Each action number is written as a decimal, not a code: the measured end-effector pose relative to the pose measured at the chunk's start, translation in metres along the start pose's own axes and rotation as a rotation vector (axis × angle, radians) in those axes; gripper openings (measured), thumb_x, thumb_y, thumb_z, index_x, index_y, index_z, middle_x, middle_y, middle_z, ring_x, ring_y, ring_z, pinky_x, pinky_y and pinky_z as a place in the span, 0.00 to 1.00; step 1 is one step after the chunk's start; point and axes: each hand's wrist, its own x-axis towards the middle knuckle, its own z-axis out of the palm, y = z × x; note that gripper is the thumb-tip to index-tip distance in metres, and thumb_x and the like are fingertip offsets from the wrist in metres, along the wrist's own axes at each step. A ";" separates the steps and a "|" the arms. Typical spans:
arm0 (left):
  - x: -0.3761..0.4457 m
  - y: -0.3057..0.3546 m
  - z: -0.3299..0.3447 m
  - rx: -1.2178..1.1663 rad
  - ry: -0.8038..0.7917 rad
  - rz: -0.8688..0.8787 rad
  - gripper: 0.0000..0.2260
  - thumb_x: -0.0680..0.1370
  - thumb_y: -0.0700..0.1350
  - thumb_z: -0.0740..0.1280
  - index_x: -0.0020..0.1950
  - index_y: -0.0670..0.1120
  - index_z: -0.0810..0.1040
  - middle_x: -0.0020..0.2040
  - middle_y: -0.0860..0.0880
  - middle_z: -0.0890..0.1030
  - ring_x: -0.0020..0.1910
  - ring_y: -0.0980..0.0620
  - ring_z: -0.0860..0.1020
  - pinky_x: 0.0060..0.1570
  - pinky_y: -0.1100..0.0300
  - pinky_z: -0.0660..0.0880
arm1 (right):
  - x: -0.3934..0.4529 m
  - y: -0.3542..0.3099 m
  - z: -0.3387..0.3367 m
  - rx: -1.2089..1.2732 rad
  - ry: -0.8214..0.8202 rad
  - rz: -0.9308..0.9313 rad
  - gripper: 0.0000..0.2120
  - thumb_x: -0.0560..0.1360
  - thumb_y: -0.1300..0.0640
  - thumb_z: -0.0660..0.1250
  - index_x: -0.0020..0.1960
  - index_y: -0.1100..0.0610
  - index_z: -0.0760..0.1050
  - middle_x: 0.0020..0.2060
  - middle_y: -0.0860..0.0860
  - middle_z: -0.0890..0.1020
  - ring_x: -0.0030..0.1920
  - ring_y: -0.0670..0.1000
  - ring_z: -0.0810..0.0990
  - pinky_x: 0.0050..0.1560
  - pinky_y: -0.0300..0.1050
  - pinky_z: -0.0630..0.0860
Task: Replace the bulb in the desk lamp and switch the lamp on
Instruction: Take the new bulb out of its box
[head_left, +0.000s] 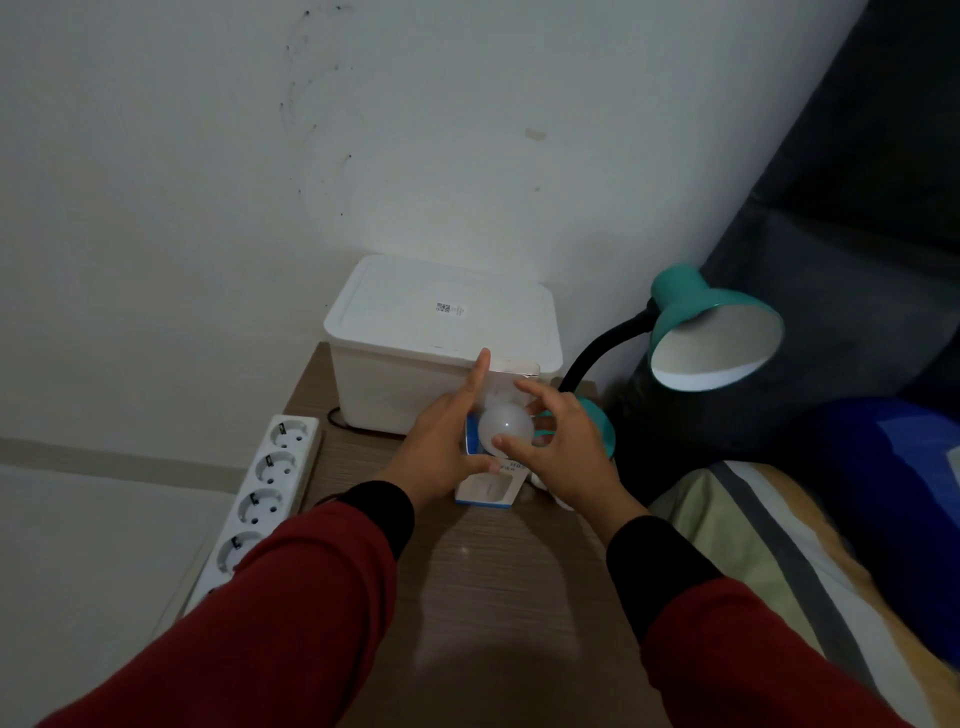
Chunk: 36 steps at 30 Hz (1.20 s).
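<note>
A white bulb (505, 426) sticks out of a blue and white bulb box (491, 488) on the wooden table (498, 597). My left hand (447, 441) holds the box, thumb under it and index finger stretched up along its open flap. My right hand (566, 441) pinches the bulb between thumb and curled fingers. The teal desk lamp (711, 332) stands to the right on a black gooseneck, unlit, its shade tilted toward me and empty inside as far as I can see. Its teal base (602, 421) is partly hidden behind my right hand.
A white lidded storage box (441, 332) sits against the wall at the table's back. A white power strip (260, 493) with several sockets lies along the left edge. A bed with striped bedding (779, 545) and a blue pillow (893, 493) borders the right.
</note>
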 end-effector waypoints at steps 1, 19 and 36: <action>-0.001 0.001 0.000 -0.007 -0.001 -0.002 0.55 0.67 0.45 0.77 0.68 0.68 0.33 0.64 0.48 0.73 0.63 0.52 0.70 0.66 0.56 0.68 | -0.002 0.000 0.000 0.004 -0.007 -0.003 0.34 0.69 0.54 0.74 0.71 0.46 0.65 0.58 0.50 0.70 0.56 0.46 0.72 0.56 0.42 0.76; -0.027 0.020 0.007 0.051 0.138 -0.060 0.45 0.70 0.40 0.74 0.75 0.62 0.47 0.68 0.47 0.62 0.60 0.56 0.65 0.61 0.63 0.66 | -0.047 -0.013 -0.043 0.482 0.269 0.195 0.09 0.78 0.55 0.63 0.57 0.50 0.71 0.52 0.46 0.73 0.53 0.49 0.76 0.44 0.43 0.82; -0.032 0.008 0.013 0.447 0.426 0.126 0.04 0.74 0.43 0.68 0.43 0.43 0.77 0.51 0.45 0.78 0.52 0.47 0.75 0.49 0.57 0.66 | -0.040 -0.002 -0.029 0.517 0.363 0.252 0.14 0.78 0.54 0.62 0.64 0.54 0.70 0.56 0.51 0.70 0.50 0.48 0.77 0.36 0.35 0.81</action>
